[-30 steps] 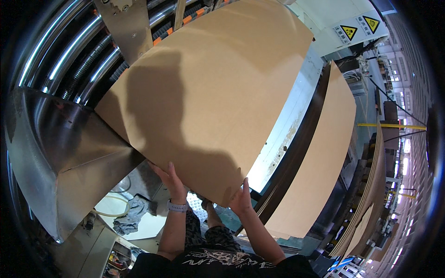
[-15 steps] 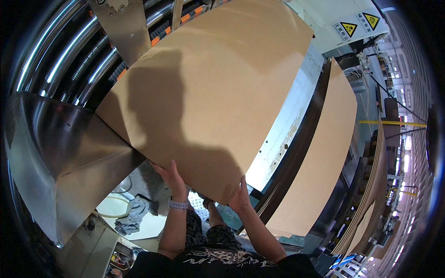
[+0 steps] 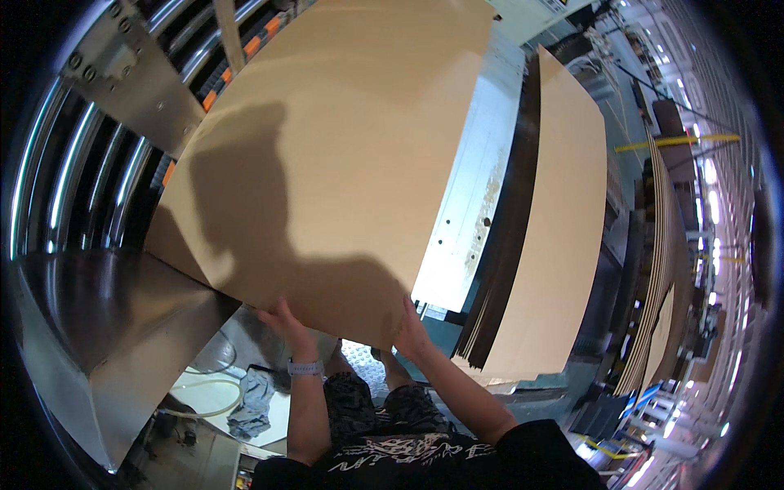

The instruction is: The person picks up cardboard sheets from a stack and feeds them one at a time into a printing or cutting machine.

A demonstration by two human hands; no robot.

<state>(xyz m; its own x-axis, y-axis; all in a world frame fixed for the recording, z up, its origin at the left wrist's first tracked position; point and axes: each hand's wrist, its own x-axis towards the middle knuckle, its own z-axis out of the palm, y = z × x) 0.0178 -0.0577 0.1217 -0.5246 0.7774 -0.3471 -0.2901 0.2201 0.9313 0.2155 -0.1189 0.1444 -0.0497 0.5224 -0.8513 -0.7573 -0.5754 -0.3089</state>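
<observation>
A large brown cardboard sheet (image 3: 343, 180) lies in front of me, stretching away toward the rollers and the far machine. My left hand (image 3: 287, 331), with a pale watch band on its wrist, grips the near edge. Its thumb shows at the edge, and most of its fingers are hidden beneath. At the near right corner my right hand (image 3: 413, 333) holds the sheet's side, thumb pointing up along it and the other fingers largely out of sight. The shadow of my head and shoulder falls across the board.
Shiny metal rollers (image 3: 77, 175) and a bent sheet-metal guard (image 3: 98, 327) flank the left. Right of the board run a pale metal bed (image 3: 461, 204), a dark rail (image 3: 510, 220) and more cardboard (image 3: 563, 220). A grey rag (image 3: 253, 404) lies at lower left.
The view has turned, so the cardboard sheet, rollers and metal bed sit further left in the picture. Both hands keep hold of the sheet at about the same places.
</observation>
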